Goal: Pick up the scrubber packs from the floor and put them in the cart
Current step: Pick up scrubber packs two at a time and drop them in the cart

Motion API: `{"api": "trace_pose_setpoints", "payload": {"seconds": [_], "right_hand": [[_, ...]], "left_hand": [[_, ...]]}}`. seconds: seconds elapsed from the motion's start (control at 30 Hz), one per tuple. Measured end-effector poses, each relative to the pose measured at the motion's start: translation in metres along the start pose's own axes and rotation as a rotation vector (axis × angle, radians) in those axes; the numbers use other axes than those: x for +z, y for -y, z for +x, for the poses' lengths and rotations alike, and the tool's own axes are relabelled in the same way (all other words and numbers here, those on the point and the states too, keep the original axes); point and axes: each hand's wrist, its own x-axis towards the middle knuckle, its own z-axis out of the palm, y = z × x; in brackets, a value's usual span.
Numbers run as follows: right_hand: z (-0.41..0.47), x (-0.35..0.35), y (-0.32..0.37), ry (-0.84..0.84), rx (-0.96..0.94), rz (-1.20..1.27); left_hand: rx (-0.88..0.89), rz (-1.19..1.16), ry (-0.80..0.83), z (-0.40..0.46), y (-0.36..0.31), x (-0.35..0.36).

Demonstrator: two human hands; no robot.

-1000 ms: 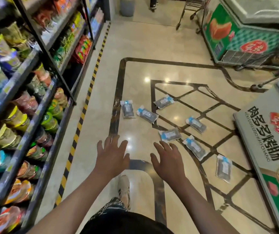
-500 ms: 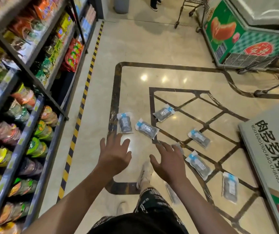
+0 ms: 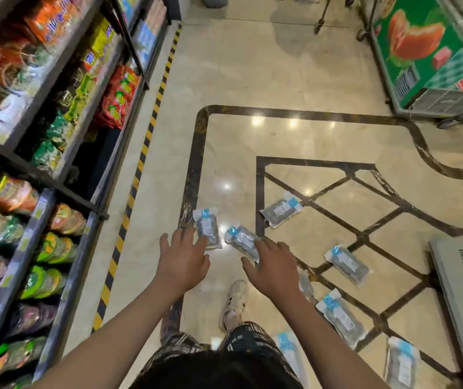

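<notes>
both hands spread, holding nothing: left hand [image 3: 183,261] and right hand [image 3: 273,265] above scrubber packs [image 3: 346,264] scattered on the floor [image 3: 252,80].

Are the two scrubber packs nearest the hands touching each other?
Apart. The head view shows a strip of shiny floor between the left pack and the right pack.

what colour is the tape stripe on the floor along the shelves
Yellow and black diagonal stripes on the floor tape, seen in the head view.
</notes>
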Motion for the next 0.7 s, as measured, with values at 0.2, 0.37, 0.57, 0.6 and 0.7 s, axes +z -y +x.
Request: {"api": "trace_pose_setpoints", "payload": {"seconds": [0.2,0.37,0.57,0.6,0.7], "right_hand": [[0.088,0.020,-0.041,0.130,0.041,-0.017],[0.161,0.082,-0.066,0.174,0.142,0.040],[0.250,0.235,-0.111,0.285,0.189,0.019],[0.263,0.269,-0.122,0.320,0.186,0.000],[0.298,0.376,-0.160,0.435,0.191,-0.019]], "left_hand": [[0.027,-0.075,0.055,0.089,-0.008,0.021],[0.030,-0.154,0.197,0.170,-0.004,0.072],[0.019,-0.218,0.290,0.273,-0.004,0.227],[0.010,-0.242,0.329,0.288,-0.005,0.263],[-0.053,-0.333,0.430,0.326,-0.007,0.369]]}}
